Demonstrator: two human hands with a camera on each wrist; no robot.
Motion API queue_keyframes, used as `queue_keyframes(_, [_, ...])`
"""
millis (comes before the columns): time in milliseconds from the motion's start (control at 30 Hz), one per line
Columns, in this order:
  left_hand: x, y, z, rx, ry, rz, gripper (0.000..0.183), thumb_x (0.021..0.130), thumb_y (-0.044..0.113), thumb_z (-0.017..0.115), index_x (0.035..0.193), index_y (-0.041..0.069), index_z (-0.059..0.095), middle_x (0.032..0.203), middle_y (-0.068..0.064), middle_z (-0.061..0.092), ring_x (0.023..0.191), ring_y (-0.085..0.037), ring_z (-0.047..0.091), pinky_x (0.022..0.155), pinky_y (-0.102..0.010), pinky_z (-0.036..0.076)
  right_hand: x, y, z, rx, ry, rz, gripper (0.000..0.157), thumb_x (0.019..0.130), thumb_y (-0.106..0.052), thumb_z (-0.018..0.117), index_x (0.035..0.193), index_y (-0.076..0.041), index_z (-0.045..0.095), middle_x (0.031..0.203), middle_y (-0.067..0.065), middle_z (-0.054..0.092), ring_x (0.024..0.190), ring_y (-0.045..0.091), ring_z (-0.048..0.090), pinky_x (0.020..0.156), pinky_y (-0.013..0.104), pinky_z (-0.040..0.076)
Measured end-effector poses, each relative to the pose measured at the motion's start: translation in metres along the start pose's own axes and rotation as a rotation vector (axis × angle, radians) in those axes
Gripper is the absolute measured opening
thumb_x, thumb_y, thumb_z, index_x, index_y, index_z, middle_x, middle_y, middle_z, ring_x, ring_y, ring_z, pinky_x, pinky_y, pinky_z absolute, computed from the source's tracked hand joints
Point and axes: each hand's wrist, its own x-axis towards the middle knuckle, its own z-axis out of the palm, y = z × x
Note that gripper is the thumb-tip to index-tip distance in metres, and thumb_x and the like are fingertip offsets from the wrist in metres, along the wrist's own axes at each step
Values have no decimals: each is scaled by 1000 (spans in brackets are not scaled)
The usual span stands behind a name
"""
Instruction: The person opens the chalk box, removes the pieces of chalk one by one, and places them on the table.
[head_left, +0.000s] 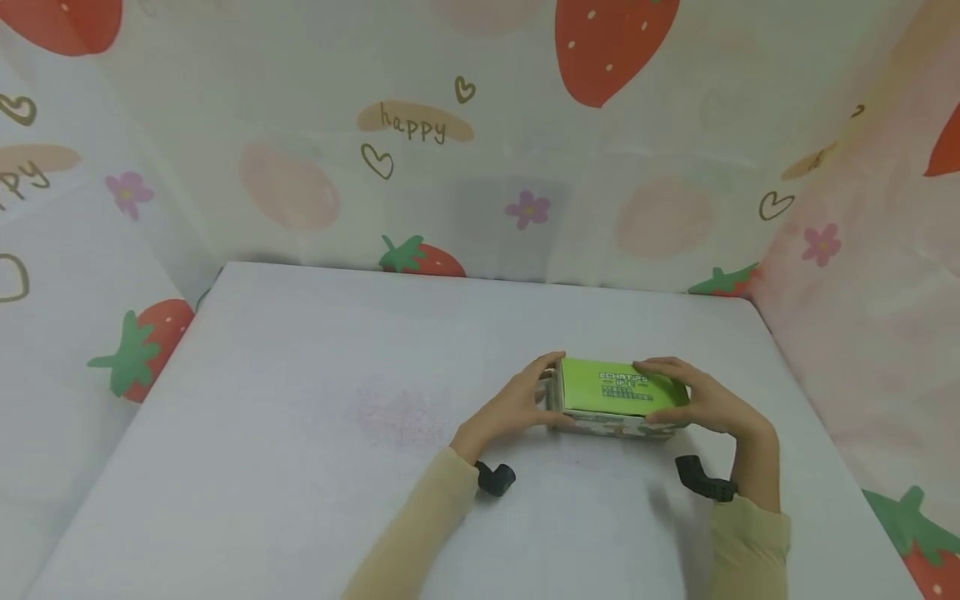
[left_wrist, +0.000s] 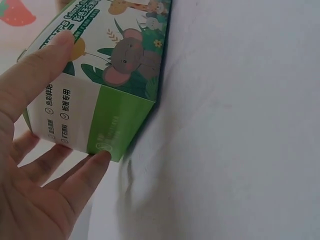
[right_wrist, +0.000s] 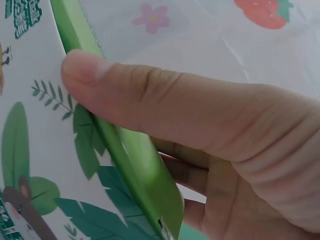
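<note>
A chalk box [head_left: 607,385] with a bright green top and white sides lies lengthwise towards the right of the table. My left hand [head_left: 512,410] holds its left end, thumb on the near side and fingers around the end. In the left wrist view the left thumb presses the printed face of the box [left_wrist: 132,57], beside a cartoon elephant. The right hand [head_left: 708,400] grips the other end from above. Its thumb crosses the near edge in the right wrist view, with the other fingers partly hidden behind the box [right_wrist: 30,135]. Whether the underside touches the table cannot be told.
A white-covered table [head_left: 262,400] spreads under the box, with a faint pink stain left of the hands. Printed cloth walls [head_left: 315,100] with strawberries stand along the back and sides. Each wrist wears a black strap mount [head_left: 495,480].
</note>
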Motion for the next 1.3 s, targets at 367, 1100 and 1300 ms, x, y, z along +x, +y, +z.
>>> queue_keyframes(367, [16,-9,-7,-23,-1,-1,102,68,28,82,147,21,18,147,-3,29,134,-21,33,100,-28,39,14,10,-4,7,5,-16,73,73,-34,78,137,-21,45,143,7,36,128,27,33,97,51,30])
queue_keyframes(1100, [17,-2,-8,81,-37,-19,101,71,27,80,147,20,14,148,-6,28,135,-22,32,103,-31,36,4,10,0,-161,98,-97,64,76,-38,75,131,-13,53,142,13,41,136,30,31,101,56,29])
queue_keyframes(1300, [18,-5,-8,82,-28,-22,101,70,28,80,147,22,15,148,-4,28,135,-21,33,103,-29,35,1,14,4,-176,117,-136,61,79,-33,72,133,-15,51,145,13,38,138,29,27,102,56,28])
